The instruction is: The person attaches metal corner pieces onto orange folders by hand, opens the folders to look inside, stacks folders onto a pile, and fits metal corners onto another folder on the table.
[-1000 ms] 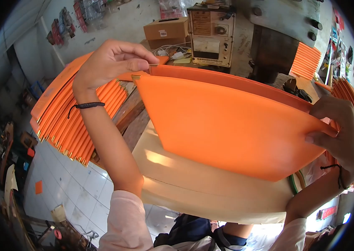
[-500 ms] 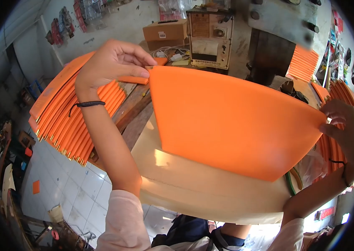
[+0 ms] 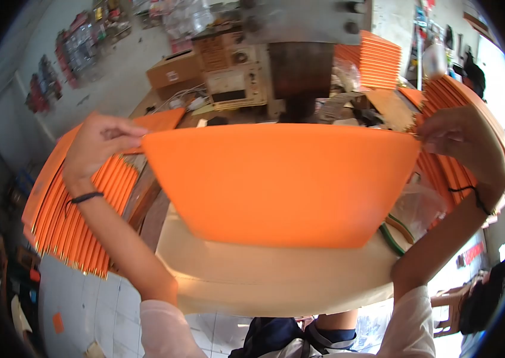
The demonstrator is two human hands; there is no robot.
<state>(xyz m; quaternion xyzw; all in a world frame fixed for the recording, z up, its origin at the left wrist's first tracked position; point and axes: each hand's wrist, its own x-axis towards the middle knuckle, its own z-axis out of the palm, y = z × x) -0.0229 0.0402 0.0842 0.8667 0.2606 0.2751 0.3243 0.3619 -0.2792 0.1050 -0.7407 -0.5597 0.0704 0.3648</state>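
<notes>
An orange hanging folder (image 3: 282, 185) is held up in front of me by its top corners, its broad flat side facing me. My left hand (image 3: 98, 143) pinches the top left corner between thumb and fingers. At the top right corner, my right hand (image 3: 466, 140) is closed on the edge, fingers slightly blurred. The folder's lower edge is over a pale tan work surface (image 3: 276, 277). Behind my left wrist lies a fanned stack of orange folders (image 3: 85, 221) with gold-coloured tips. Another orange stack (image 3: 464, 98) rises behind my right hand.
Green-handled pliers (image 3: 391, 238) lie at the right of the surface beside clear plastic (image 3: 419, 206). A heavy metal press (image 3: 300, 71) stands at the back, with a control box (image 3: 234, 83) and a cardboard box (image 3: 175, 71) on its left. More orange folders (image 3: 379, 62) stand behind.
My view has turned right. The folder's top edge, tilted down to the right before, is now nearly level. Both hands keep hold of its corners.
</notes>
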